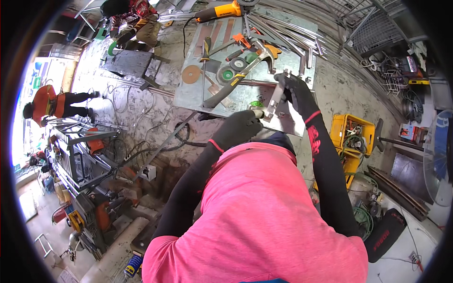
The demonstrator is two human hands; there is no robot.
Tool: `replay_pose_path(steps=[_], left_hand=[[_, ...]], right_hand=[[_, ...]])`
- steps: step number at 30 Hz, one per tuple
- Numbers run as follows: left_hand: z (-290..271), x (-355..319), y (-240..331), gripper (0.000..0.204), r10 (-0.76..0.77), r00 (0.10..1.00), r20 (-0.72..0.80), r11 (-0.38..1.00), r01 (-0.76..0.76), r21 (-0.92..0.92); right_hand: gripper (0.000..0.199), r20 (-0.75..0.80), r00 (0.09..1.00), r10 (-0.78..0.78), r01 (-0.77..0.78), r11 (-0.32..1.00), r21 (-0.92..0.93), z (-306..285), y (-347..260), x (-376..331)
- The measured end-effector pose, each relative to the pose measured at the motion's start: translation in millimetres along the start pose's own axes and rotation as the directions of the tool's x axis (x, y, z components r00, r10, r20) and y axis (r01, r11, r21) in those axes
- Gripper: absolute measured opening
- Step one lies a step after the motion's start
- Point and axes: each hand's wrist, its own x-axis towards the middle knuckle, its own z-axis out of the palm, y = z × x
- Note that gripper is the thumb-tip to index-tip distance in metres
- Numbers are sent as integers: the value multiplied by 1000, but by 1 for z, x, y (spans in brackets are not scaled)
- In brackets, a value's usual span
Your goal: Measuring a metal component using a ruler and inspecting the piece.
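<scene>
My right hand (298,94), in a black glove, is closed on a short flat metal bar (276,98) with notched ends, held upright at the near edge of a sheet-metal worktop (186,98). My left hand (238,128), also gloved, has its fingers curled beside the bar's lower end. A small pale piece shows at its fingertips, too hidden to name. Just beyond the left hand lies a small bright green item (256,104). A claw hammer (236,81) lies across the worktop, close to both hands.
On the worktop lie an orange angle grinder (219,12), a brown disc (191,74), a screwdriver (206,49) and several metal tubes (278,30). Yellow toolboxes (351,132) stand at right. Two people work at left, one in an orange vest (45,106). Cables cross the floor.
</scene>
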Motion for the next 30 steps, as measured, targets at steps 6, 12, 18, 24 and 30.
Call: replay_pose_path(steps=[6,12,18,24,30], left_hand=[[22,2,-27,32,-154,981,120,703,194,-684],[26,4,-46,35,-150,986,75,699,159,-697],[29,8,-50,34,-162,982,94,680,181,-711],[27,6,-47,34,-136,987,88,691,158,-705],[25,5,-46,33,-137,988,78,706,152,-692]], right_hand=[[38,158,987,-39,76,970,-233,35,-18,34],[42,224,974,-22,95,942,-323,39,-10,36],[43,237,971,-22,94,950,-296,33,-3,39],[42,236,972,-10,83,950,-301,30,-3,40],[42,235,972,-8,63,971,-231,28,1,43]])
